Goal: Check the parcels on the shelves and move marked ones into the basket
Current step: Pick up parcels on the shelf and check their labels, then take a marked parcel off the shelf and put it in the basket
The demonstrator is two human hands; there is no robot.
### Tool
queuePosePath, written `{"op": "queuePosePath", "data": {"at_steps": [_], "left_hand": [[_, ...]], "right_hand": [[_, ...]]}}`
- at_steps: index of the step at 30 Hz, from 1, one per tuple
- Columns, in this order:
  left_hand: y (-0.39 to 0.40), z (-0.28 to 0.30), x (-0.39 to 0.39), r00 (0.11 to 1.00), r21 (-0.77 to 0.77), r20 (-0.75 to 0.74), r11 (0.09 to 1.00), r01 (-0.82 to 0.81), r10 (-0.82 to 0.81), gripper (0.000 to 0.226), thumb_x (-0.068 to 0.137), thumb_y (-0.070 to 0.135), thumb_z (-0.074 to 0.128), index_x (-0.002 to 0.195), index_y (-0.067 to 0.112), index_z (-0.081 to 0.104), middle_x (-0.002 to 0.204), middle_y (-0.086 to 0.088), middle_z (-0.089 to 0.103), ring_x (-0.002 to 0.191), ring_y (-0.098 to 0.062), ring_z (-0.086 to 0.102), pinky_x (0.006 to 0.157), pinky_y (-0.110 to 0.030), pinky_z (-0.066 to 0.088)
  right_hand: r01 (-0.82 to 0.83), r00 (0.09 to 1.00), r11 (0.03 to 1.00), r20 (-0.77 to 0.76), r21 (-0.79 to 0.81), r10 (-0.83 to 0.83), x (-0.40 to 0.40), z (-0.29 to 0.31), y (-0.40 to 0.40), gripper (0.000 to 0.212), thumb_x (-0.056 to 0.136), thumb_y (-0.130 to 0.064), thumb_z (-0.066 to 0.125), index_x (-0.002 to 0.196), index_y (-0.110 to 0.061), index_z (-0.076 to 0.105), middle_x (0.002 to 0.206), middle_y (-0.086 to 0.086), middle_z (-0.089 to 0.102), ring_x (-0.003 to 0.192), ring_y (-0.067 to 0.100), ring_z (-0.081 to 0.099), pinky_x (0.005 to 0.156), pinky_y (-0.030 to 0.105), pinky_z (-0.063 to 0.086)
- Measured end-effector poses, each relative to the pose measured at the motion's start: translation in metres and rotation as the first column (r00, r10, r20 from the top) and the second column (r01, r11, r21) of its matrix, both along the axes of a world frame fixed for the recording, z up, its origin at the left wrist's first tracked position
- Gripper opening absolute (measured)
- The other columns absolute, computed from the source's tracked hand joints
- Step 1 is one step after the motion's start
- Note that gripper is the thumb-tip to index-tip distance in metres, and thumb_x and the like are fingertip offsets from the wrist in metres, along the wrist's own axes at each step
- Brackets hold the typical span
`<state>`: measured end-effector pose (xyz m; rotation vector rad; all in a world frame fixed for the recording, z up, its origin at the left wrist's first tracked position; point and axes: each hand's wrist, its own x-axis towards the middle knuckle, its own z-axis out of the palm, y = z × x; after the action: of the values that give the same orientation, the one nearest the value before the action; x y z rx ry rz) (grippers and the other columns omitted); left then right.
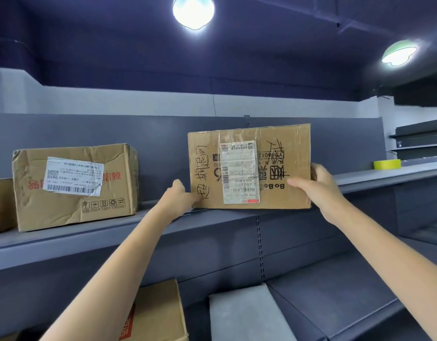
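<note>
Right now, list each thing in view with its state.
Marked box: upright at shelf edge, handwriting showing, held both sides.
Left hand: grips lower left corner.
Right hand: grips right edge.
Crumpled box: resting, untouched.
Yellow tape roll: lying flat.

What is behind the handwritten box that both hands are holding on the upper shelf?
Above the handwritten box, the shelf's grey back panel and its slotted upright show. Anything directly behind it is covered. The left hand and right hand grip its sides.
</note>
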<state>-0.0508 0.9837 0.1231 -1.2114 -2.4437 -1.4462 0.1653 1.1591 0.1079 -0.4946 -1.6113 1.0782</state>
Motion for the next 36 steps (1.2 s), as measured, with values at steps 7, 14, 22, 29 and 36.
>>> {"op": "queuePosePath", "data": {"at_steps": [7, 14, 22, 29, 36], "left_hand": [[0.01, -0.006, 0.004, 0.994, 0.138, 0.007, 0.984, 0.109, -0.111, 0.022, 0.087, 0.014, 0.053, 0.109, 0.015, 0.053, 0.115, -0.002, 0.062, 0.104, -0.022, 0.058, 0.095, -0.044, 0.047], [-0.006, 0.008, 0.038, 0.926, 0.742, 0.036, 0.63, 0.227, -0.375, 0.027, 0.085, 0.003, 0.054, 0.101, 0.024, 0.063, 0.095, 0.004, 0.07, 0.087, -0.016, 0.063, 0.079, -0.038, 0.051], [-0.029, 0.03, 0.063, 0.915, 0.859, -0.032, 0.456, 0.23, -0.402, 0.069, 0.084, 0.013, 0.058, 0.139, 0.036, 0.022, 0.12, 0.001, 0.058, 0.1, -0.017, 0.064, 0.088, -0.038, 0.05], [-0.08, -0.002, 0.074, 0.943, 0.805, -0.036, 0.549, 0.223, -0.331, 0.073, 0.073, 0.019, 0.066, 0.132, 0.03, 0.025, 0.121, -0.002, 0.059, 0.109, -0.024, 0.062, 0.085, -0.044, 0.054], [-0.175, -0.078, 0.073, 0.902, 0.737, 0.128, 0.648, 0.192, -0.413, 0.1, 0.049, 0.04, 0.084, 0.134, 0.038, 0.031, 0.127, -0.006, 0.059, 0.111, -0.028, 0.06, 0.084, -0.047, 0.053]], "right_hand": [[-0.238, 0.971, 0.971, -0.012, -0.035, 0.238, -0.006, 0.008, 0.018, 0.063, 0.079, -0.019, 0.068, 0.134, -0.021, 0.036, 0.122, 0.0, 0.057, 0.109, 0.02, 0.056, 0.093, 0.043, 0.046], [-0.601, 0.779, 0.794, -0.29, -0.094, 0.556, 0.01, -0.008, 0.017, 0.088, 0.037, -0.04, 0.086, 0.117, -0.025, 0.054, 0.1, -0.005, 0.071, 0.092, 0.014, 0.067, 0.083, 0.037, 0.053], [-0.837, 0.514, 0.538, -0.473, -0.096, 0.716, -0.005, -0.049, -0.02, 0.065, 0.066, -0.027, 0.063, 0.129, -0.027, 0.047, 0.114, 0.0, 0.067, 0.087, 0.013, 0.069, 0.06, 0.027, 0.057], [-0.913, 0.402, 0.373, -0.532, -0.166, 0.746, -0.03, -0.072, -0.095, 0.109, 0.027, -0.036, 0.092, 0.127, -0.034, 0.048, 0.119, 0.002, 0.065, 0.098, 0.018, 0.067, 0.068, 0.033, 0.056], [-0.921, 0.379, 0.251, -0.541, -0.298, 0.751, -0.037, -0.109, -0.208, 0.113, 0.019, -0.033, 0.094, 0.124, -0.022, 0.052, 0.116, 0.009, 0.067, 0.098, 0.023, 0.067, 0.073, 0.038, 0.058]]}}
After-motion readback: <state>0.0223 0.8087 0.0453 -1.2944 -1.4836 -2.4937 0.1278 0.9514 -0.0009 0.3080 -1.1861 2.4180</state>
